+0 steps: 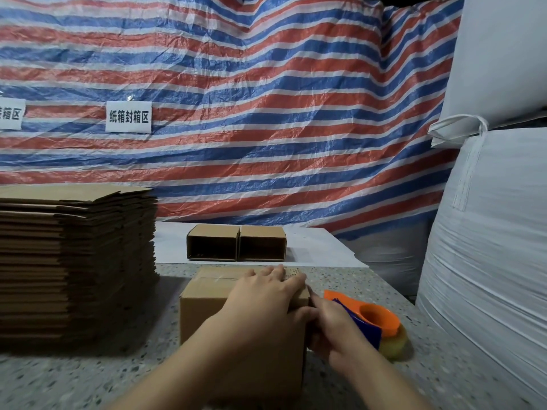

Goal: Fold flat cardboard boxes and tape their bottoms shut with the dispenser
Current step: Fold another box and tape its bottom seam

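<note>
A folded cardboard box (204, 306) stands on the speckled counter (88, 380) in front of me, with clear tape along its top. My left hand (263, 294) lies flat on top of the box, fingers spread towards the far right corner. My right hand (334, 329) grips the orange and blue tape dispenser (373, 318) against the box's right side. A roll of clear tape (396, 347) sits at the dispenser's lower end.
A tall stack of flat cardboard boxes (77, 261) fills the left of the counter. Two folded boxes (236, 242) lie on their sides on a white sheet (319, 250) behind. Big white sacks (485, 232) stand at the right, a striped tarp behind.
</note>
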A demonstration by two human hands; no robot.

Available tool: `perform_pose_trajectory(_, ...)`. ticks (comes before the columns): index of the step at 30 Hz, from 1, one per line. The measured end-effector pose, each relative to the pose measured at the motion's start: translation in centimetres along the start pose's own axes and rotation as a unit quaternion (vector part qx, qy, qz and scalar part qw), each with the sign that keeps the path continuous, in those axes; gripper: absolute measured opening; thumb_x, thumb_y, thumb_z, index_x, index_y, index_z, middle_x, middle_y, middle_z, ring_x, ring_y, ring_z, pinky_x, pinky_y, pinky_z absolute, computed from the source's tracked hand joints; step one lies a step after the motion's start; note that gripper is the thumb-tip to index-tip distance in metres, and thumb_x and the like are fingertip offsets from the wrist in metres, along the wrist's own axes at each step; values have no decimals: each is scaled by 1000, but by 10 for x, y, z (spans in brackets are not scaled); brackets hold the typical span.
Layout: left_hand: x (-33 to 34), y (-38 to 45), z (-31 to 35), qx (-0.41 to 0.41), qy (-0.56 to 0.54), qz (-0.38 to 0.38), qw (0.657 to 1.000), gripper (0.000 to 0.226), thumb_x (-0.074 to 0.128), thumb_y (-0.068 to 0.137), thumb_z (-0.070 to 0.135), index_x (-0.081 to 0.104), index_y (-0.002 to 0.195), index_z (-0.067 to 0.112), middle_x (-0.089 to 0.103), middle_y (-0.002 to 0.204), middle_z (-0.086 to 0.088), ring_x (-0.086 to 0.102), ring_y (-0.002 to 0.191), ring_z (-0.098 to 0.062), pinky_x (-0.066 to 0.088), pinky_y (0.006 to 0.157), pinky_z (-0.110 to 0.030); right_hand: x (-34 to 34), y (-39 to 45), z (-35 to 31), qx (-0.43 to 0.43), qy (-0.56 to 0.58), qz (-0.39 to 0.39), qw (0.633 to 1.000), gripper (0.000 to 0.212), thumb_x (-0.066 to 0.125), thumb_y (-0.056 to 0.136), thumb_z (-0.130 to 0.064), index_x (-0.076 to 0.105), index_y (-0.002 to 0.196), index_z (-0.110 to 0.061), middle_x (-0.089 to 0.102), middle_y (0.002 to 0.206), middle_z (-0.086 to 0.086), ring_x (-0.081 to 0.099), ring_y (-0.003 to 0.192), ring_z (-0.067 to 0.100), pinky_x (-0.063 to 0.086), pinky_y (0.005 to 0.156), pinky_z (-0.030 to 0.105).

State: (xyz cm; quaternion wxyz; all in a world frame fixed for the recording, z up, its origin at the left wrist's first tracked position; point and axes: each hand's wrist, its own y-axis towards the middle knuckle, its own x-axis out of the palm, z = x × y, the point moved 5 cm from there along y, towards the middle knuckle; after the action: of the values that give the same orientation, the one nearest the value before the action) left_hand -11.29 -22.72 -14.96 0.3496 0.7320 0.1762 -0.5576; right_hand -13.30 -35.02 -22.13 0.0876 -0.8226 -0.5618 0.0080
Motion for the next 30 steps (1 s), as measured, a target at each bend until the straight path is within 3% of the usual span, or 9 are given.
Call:
perform_pose_trajectory(2, 0, 0, 1, -1, 2, -7, 1000, 71, 30, 95, 68, 18, 155, 32, 27, 160, -8, 25, 147, -26, 24, 119, -46, 2, -2, 4, -5, 16, 15, 1000, 48, 51, 100, -49, 78, 101, -9, 77, 96, 17, 68, 99, 28, 52, 84, 40)
perform_pose_trajectory(8, -1, -1, 2, 3, -2, -7, 1000, 73, 31, 95, 68, 18, 155, 29, 29, 159, -7, 27, 146, -26, 24, 118, -44, 4, -4, 12, 6, 24, 37, 999, 50, 51, 101, -47, 81, 76, -15, 79, 91, 11, 67, 101, 33, 53, 89, 46)
perform_pose_trajectory(11, 0, -2, 2, 2, 0, -12, 1000, 74, 30, 95, 69, 16, 156, 28, 27, 160, -8, 25, 147, -26, 24, 119, -45, 1, -3, 11, 10, 17, 25, 999, 44, 52, 102, -41, 79, 84, -12, 76, 85, 10, 65, 90, 25, 50, 72, 36)
perform_pose_trajectory(13, 0, -2, 2, 2, -4, -9, 1000, 75, 30, 94, 70, 17, 155, 28, 29, 159, -8, 26, 146, -26, 24, 119, -46, -9, 1, 7, -48, -36, 86, 995, 40, 46, 106, -38, 71, 104, -8, 67, 95, 11, 57, 85, 22, 44, 69, 33)
perform_pose_trajectory(16, 2, -1, 2, 3, -7, -11, 1000, 76, 29, 94, 71, 19, 154, 27, 30, 158, -8, 28, 146, -26, 24, 119, -47, -14, -10, -6, -216, -91, 129, 964, 50, 25, 104, -54, 57, 133, -29, 56, 126, -8, 51, 120, 13, 43, 93, 31)
perform_pose_trajectory(19, 0, 0, -1, -5, -37, 0, 999, 74, 20, 96, 69, 26, 153, 22, 33, 158, -8, 30, 145, -24, 23, 118, -44, 8, -19, 2, -228, -84, 52, 969, 56, 19, 87, -68, 45, 133, -49, 45, 131, -26, 36, 131, 1, 35, 104, 23)
perform_pose_trajectory(23, 0, -1, -2, -20, -72, 27, 997, 63, 19, 99, 53, 42, 144, 16, 44, 151, -9, 38, 140, -21, 28, 114, -41, 23, -22, 20, -238, -100, 26, 966, 46, 31, 104, -36, 33, 150, -33, 39, 154, -11, 32, 138, 0, 29, 105, 4)
perform_pose_trajectory(27, -1, -4, -4, -29, -90, 34, 995, 54, 26, 100, 54, 51, 135, 22, 43, 152, -4, 40, 138, -19, 32, 112, -39, 23, -29, 18, -229, -124, 26, 965, 50, 37, 96, -49, 37, 146, -44, 44, 153, -13, 39, 142, 8, 32, 119, 32)
perform_pose_trajectory(30, -14, -13, -10, -23, -171, 107, 979, 30, 45, 98, 52, 64, 109, 31, 43, 152, 5, 46, 133, -12, 41, 101, -27, 24, -38, 9, -207, -133, 14, 969, 37, 40, 87, -64, 47, 122, -60, 56, 141, -16, 48, 134, 7, 41, 110, 31)
